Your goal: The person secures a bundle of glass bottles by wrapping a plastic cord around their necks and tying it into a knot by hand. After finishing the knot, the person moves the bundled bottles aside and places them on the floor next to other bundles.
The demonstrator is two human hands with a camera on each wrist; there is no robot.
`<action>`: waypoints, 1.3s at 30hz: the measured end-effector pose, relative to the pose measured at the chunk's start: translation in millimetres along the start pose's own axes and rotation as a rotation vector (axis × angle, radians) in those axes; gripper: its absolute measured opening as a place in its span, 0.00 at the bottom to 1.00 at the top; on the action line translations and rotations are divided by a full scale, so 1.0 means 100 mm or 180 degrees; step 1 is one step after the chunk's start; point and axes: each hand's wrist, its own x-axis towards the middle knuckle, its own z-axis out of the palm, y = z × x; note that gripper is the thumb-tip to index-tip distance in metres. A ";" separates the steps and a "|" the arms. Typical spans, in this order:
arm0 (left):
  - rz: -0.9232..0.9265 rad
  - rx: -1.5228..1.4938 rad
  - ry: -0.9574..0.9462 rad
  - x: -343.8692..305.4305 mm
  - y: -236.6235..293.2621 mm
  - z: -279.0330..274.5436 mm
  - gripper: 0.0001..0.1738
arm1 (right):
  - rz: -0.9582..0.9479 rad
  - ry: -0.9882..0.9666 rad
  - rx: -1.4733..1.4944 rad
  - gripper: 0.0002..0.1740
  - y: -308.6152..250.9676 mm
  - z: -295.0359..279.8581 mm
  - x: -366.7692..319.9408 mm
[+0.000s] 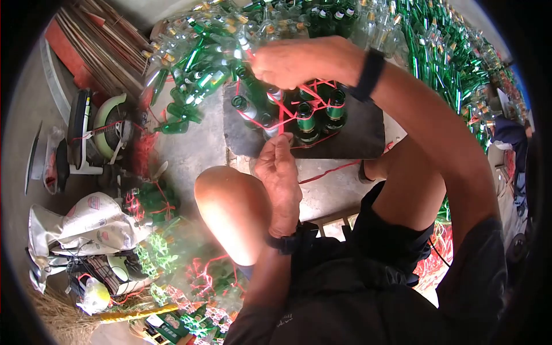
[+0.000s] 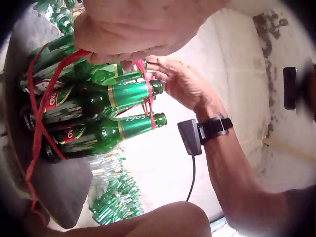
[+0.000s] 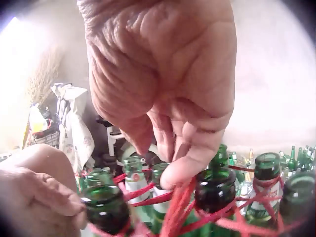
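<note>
Several green glass bottles [image 1: 306, 123] stand upright in a cluster, with red plastic twine [image 1: 282, 108] wound round and crossed between their necks. My left hand [image 1: 279, 181] is at the near side of the cluster and pinches the twine; in the left wrist view a length of twine [image 2: 38, 133] runs from these fingers down past the labels. My right hand [image 1: 305, 62] reaches over the far side, palm down. In the right wrist view its curled fingers [image 3: 185, 170] grip the red strands [image 3: 177, 210] between the bottle mouths.
The bottles stand on a dark board [image 1: 365, 141] between the person's knees. Piles of loose green bottles [image 1: 425, 57] and clear bottles lie behind and to the right. A wheeled machine [image 1: 106, 126], a white sack [image 1: 95, 224] and tangled red twine [image 1: 210, 276] are on the left.
</note>
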 end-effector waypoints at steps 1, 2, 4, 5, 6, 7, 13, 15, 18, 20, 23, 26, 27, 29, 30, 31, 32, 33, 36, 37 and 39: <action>0.0020 -0.0015 0.0022 0.02 0.01 -0.01 0.13 | 0.0131 -0.0059 -0.0055 0.13 -0.17 -0.08 -0.14; 0.0106 0.0148 0.0019 0.03 0.03 -0.02 0.13 | 0.0267 -0.0115 -0.0102 0.17 -0.38 -0.14 -0.31; 0.0199 0.0301 0.0020 0.03 0.04 -0.05 0.13 | 0.0377 -0.0118 0.0050 0.30 -0.35 0.03 -0.43; 0.0151 0.0302 -0.0072 0.05 0.05 -0.08 0.13 | 0.0224 0.0128 -0.0127 0.33 -0.38 0.11 -0.52; 0.0104 0.0309 -0.0168 0.05 0.07 -0.09 0.12 | 0.0073 0.0381 -0.0300 0.38 -0.41 0.18 -0.59; 0.0123 0.0311 -0.0164 0.05 0.09 -0.08 0.12 | 0.0058 0.0392 -0.0306 0.38 -0.37 0.25 -0.59; -0.0055 0.0322 -0.0191 0.09 0.24 -0.10 0.13 | -0.0168 0.0816 -0.0171 0.40 -0.33 0.47 -0.60; 0.0258 0.0663 -0.0184 0.13 0.21 -0.12 0.13 | -0.0146 0.0937 -0.0171 0.38 -0.33 0.49 -0.59; 0.0271 0.0578 0.0032 0.16 0.14 -0.10 0.13 | -0.0163 0.1077 -0.0156 0.36 -0.35 0.51 -0.62; 0.0316 0.0633 0.0109 0.17 0.11 -0.07 0.13 | -0.0188 0.1150 -0.0142 0.35 -0.34 0.54 -0.61; 0.0604 0.0716 0.0145 0.18 0.06 -0.06 0.13 | -0.0179 0.1205 -0.0109 0.32 -0.35 0.55 -0.60; 0.0915 0.0971 0.0120 0.18 0.06 -0.08 0.13 | -0.0177 0.1240 -0.0087 0.30 -0.35 0.56 -0.59; 0.0986 0.1199 0.0132 0.17 0.07 -0.10 0.13 | -0.0207 0.1297 -0.0084 0.29 -0.34 0.57 -0.59; 0.1041 0.1360 0.0135 0.15 0.09 -0.14 0.12 | -0.0206 0.1306 -0.0067 0.28 -0.34 0.58 -0.57; 0.1101 0.1513 0.0137 0.13 0.10 -0.15 0.12 | -0.0208 0.1315 -0.0058 0.27 -0.33 0.59 -0.57; 0.1096 0.1525 0.0126 0.10 0.11 -0.16 0.12 | -0.0196 0.1322 -0.0047 0.27 -0.33 0.59 -0.57; 0.1025 0.1616 0.0171 0.06 0.13 -0.17 0.12 | -0.0233 0.1361 -0.0052 0.23 -0.32 0.60 -0.56; 0.0955 0.1703 0.0221 0.04 0.15 -0.17 0.12 | -0.0274 0.1398 -0.0060 0.19 -0.32 0.61 -0.55; 0.1055 0.1835 0.0167 0.03 0.19 -0.16 0.11 | -0.0332 0.1464 -0.0008 0.19 -0.31 0.63 -0.55; 0.1064 0.1841 0.0165 0.04 0.21 -0.16 0.11 | -0.0335 0.1474 -0.0007 0.19 -0.31 0.63 -0.54; 0.1282 0.2164 0.0060 0.04 0.25 -0.17 0.10 | -0.0233 0.1362 0.0062 0.24 -0.32 0.63 -0.54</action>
